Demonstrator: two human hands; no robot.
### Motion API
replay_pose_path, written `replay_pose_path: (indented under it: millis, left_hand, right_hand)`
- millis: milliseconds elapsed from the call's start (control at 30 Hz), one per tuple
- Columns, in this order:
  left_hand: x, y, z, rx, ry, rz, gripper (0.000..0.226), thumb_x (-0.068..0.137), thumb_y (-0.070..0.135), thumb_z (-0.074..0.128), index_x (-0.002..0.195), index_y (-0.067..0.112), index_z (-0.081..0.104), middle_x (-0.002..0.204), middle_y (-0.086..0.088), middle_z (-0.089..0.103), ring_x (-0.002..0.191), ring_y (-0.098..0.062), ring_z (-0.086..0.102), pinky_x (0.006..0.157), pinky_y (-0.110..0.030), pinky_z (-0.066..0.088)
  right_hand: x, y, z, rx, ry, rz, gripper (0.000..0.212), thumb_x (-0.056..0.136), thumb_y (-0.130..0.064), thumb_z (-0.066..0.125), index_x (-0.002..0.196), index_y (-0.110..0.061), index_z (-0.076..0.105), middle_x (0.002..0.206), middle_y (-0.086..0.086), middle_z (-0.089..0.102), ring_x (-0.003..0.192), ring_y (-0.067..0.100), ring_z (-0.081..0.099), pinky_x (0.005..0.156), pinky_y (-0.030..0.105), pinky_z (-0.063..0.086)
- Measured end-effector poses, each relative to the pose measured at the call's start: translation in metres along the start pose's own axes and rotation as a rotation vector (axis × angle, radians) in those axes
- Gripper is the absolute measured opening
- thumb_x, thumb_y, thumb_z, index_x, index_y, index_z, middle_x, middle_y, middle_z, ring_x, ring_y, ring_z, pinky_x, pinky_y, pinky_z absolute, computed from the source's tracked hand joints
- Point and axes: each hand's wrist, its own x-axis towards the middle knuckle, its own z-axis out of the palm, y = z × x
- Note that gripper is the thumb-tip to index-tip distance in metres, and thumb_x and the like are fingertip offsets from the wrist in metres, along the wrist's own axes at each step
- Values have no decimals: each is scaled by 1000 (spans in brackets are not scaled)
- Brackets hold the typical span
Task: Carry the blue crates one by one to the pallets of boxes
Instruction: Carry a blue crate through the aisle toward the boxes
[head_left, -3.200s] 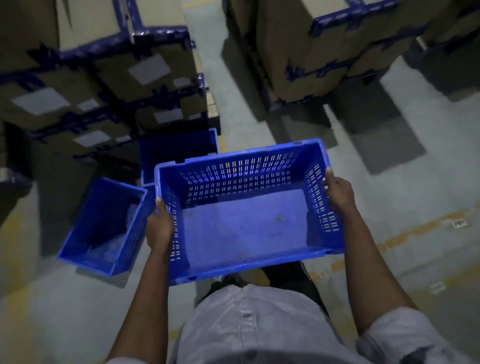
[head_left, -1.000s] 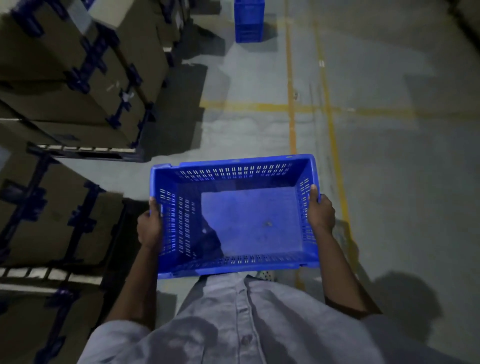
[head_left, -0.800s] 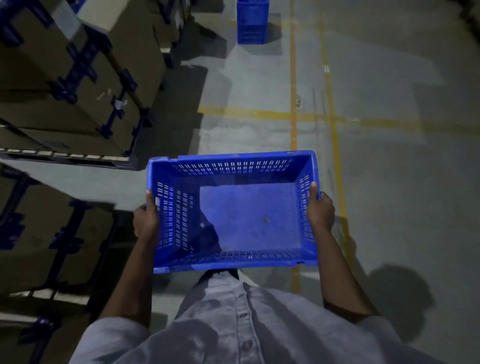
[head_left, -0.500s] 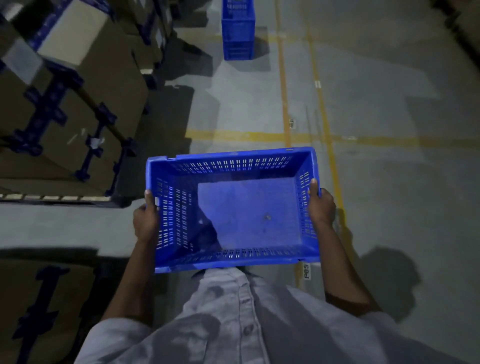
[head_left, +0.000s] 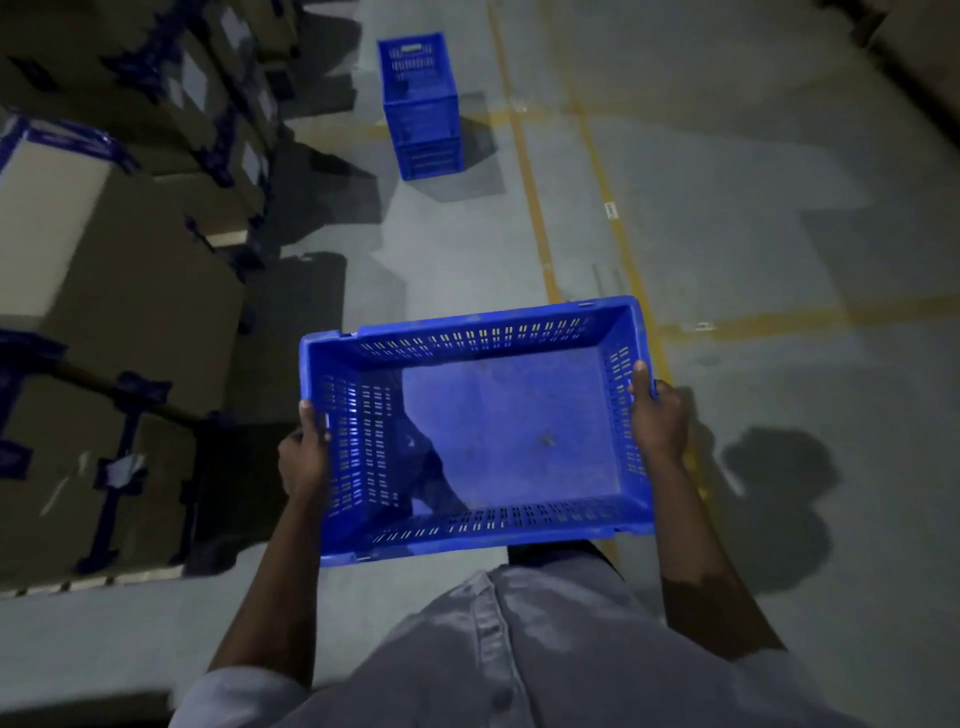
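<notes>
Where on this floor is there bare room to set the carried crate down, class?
Bare floor lies between the carried crate and the crate stack, and right of the yellow lines. The left side is crowded with strapped boxes.

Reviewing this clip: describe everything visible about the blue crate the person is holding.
The carried crate is a rectangular open-top bin of blue plastic, by its look, with slotted, vented side walls and a solid floor. It is empty apart from small specks on the floor, and part of the inside is in shadow. It is held about level in front of the torso, above the grey floor. The left hand grips the left short wall and the right hand the right one, thumbs over the rim.
</notes>
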Motion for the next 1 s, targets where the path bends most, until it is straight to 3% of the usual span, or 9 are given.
replay_pose_path:
  millis: [200,267,367,500,633,833,933,1000]
  left_hand:
    - [78,126,95,-22,22,-14,104,82,112,42,92,17,81,93,-9,82,90,-36,80,94,-60,65]
    - [100,165,120,-22,47,-47,106,81,113,41,95,17,82,99,-9,82,95,-36,79,97,-58,64]
    - [128,220,150,-23,86,-52,107,83,112,39,99,16,83,100,-9,81,96,-35,78,97,-57,63]
    - [173,295,196,-16,102,4,96,95,102,40,97,15,81,94,-9,79,87,-31,77,80,-45,57]
    - [238,368,251,-60,73,-2,92,95,101,43,110,18,79,96,-6,81,84,-25,81,70,-40,57]
    - [364,473,340,-54,71,-32,108,80,114,34,103,20,81,100,-5,82,93,-32,79,96,-55,64]
    - [419,523,378,-59,65,-114,116,75,117,37,114,17,80,109,-8,81,99,-35,79,99,-58,63]
    - [428,570,399,-29,66,-91,104,83,110,40,109,16,79,107,-7,80,95,-34,77,96,-51,62]
  right_hand:
    - [152,-91,41,0,-9,-12,78,104,-84,37,98,-14,71,94,8,69,88,33,65,76,41,47]
    - [197,-132,43,-2,-17,-15,76,106,-81,39,99,-13,70,92,7,68,84,32,64,72,38,43]
    - [253,-188,52,-1,-23,-41,72,107,-80,40,96,-14,68,86,0,66,73,15,61,62,29,39]
    - [332,-236,83,22,2,-31,76,101,-87,39,87,-17,64,89,5,70,80,26,67,71,36,45]
    - [416,-283,121,43,21,-12,78,100,-88,42,81,-15,60,84,7,70,79,29,67,70,38,46]
    - [555,-383,174,-32,13,10,81,100,-89,38,99,-15,73,91,7,71,87,34,66,75,40,46]
    - [614,-436,187,-36,27,2,80,99,-89,36,98,-17,71,94,8,72,87,33,66,77,41,48]
    - [650,-465,192,-64,38,6,78,101,-87,37,93,-17,69,89,5,70,83,32,65,76,40,48]
